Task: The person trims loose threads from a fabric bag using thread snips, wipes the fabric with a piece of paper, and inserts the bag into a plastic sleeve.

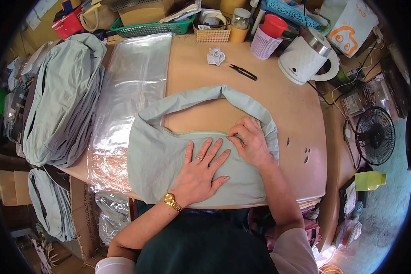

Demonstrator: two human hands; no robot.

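Note:
A pale grey-green fabric bag (155,160) lies flat on the brown table, its wide strap looped toward the back. Along its top edge runs a light green zipper (192,133). My left hand (198,176), with a ring and a gold watch at the wrist, rests on the bag's front with its fingers spread. My right hand (250,141) is pinched at the zipper's right part, near the strap's base. Whatever sits between those fingertips is too small to make out.
Clear plastic sheets (132,82) lie left of the bag, beside a pile of similar bags (66,100). Behind are black thread snips (243,72), crumpled paper (216,56), a white kettle (306,57) and baskets. A black fan (375,135) stands at the right.

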